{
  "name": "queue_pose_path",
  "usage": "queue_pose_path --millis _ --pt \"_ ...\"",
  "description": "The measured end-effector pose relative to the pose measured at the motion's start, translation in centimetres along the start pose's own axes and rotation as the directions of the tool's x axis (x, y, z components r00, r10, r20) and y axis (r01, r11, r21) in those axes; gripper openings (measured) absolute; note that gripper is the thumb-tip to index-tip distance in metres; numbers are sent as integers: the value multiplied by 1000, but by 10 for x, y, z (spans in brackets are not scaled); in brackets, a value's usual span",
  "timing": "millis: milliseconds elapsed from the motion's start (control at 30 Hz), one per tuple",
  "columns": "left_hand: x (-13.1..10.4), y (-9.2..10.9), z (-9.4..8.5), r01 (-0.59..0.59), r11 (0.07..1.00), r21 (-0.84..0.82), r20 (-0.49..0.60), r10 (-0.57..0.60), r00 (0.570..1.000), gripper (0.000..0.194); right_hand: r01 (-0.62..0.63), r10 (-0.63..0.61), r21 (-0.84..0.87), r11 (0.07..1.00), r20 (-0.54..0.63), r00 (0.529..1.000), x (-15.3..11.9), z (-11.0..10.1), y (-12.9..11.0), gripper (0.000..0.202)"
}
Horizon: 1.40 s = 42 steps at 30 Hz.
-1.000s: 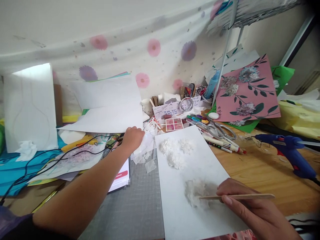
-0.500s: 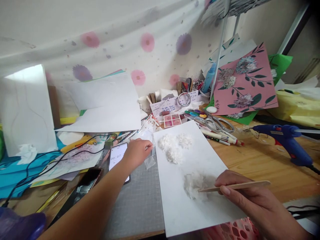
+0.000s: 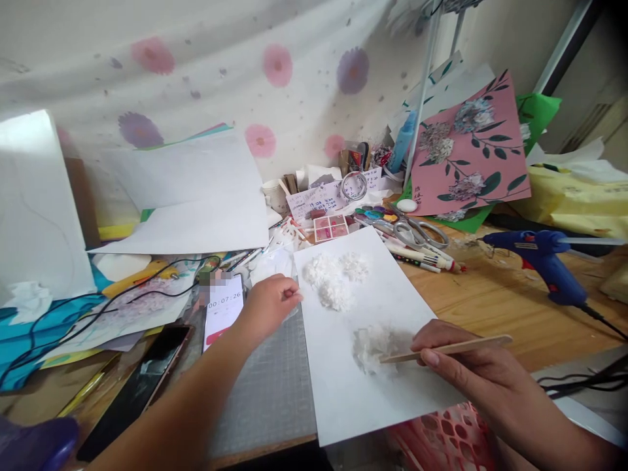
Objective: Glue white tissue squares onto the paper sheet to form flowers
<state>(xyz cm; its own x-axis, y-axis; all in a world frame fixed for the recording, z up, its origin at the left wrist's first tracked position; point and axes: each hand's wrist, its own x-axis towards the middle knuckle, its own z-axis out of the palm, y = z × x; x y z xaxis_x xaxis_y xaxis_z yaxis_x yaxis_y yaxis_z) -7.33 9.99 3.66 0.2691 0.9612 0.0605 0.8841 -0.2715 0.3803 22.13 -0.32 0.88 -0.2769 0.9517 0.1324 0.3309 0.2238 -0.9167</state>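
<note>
My right hand [image 3: 468,369] grips a flat wooden craft stick [image 3: 461,347] between thumb and fingers. The stick's tip touches a loose white petal-like clump [image 3: 375,343] on a white sheet of paper [image 3: 343,402]. Higher up the same sheet sit several fluffy white flower heads [image 3: 334,293]. My left hand [image 3: 272,304] is closed at the sheet's left edge, its thumb and fingers pinched together. Whatever those fingers may hold is hidden. Under my left wrist lies a phone [image 3: 223,314] whose lit screen shows a timer.
Grey cutting mat [image 3: 265,399] lies under the left arm, with a dark phone [image 3: 137,392] further left. Scissors [image 3: 422,232], markers and a blush palette [image 3: 331,227] crowd the back. A blue glue gun [image 3: 544,258] lies right, before a pink flower picture [image 3: 468,147].
The whole view has shifted slightly, with most things now further left and up. My left fingers are curled in more. The stick's tip stays at the white clump.
</note>
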Motion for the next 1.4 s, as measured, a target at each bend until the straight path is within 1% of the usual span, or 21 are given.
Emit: queue_pose_path --millis 167,267,367,467,567,633,700,767,800,900,967,1033,1133,1267,1400 --pt "-7 3 2 11 998 -65 69 -6 998 10 -3 3 -7 1000 -9 1000 -1 -1 -1 30" --pt "-9 2 1 -16 996 -85 117 26 993 13 -10 10 -1 1000 -17 1000 -1 -1 -2 29" --pt "-9 -1 0 -41 996 -75 123 50 991 18 -11 11 3 1000 -27 1000 -1 -2 -2 28" --pt "-9 -3 -1 -45 997 -56 97 51 994 21 -10 11 8 1000 -41 999 0 -1 0 27" --pt "-9 0 -4 -44 998 -41 49 46 998 20 4 -3 20 1000 -52 999 1 0 2 25" --pt "-11 5 -5 -43 999 -30 -9 43 999 20 20 -18 30 999 -66 998 1 0 2 23" --pt "-15 13 -3 -87 996 -24 -84 85 993 18 26 -23 39 999 -75 997 1 0 1 22" --pt "-20 24 2 -191 981 -32 -145 184 972 14 34 -30 50 998 -87 996 1 0 0 22" --pt "-23 30 5 -257 965 -43 -167 247 955 12 36 -31 54 998 -96 995 1 0 -1 22" --pt "-31 50 16 -442 893 -86 -204 419 885 9 62 -54 54 997 -132 990 1 1 -3 17" --pt "-35 61 22 -521 849 -91 -217 493 842 10 92 -88 27 995 -121 989 1 1 -5 15" --pt "-38 67 27 -552 831 -77 -213 527 823 12 108 -108 -10 994 -73 991 1 0 -7 13" --pt "-41 70 34 -565 823 -66 -186 546 817 11 99 -99 -35 995 -10 995 1 -1 -9 14" --pt "-42 68 42 -571 818 -72 -141 558 817 13 109 -109 -24 994 4 994 -1 -1 -8 13" --pt "-43 69 47 -595 802 -50 -137 584 800 13 119 -119 -11 993 18 993 -2 0 -6 12"
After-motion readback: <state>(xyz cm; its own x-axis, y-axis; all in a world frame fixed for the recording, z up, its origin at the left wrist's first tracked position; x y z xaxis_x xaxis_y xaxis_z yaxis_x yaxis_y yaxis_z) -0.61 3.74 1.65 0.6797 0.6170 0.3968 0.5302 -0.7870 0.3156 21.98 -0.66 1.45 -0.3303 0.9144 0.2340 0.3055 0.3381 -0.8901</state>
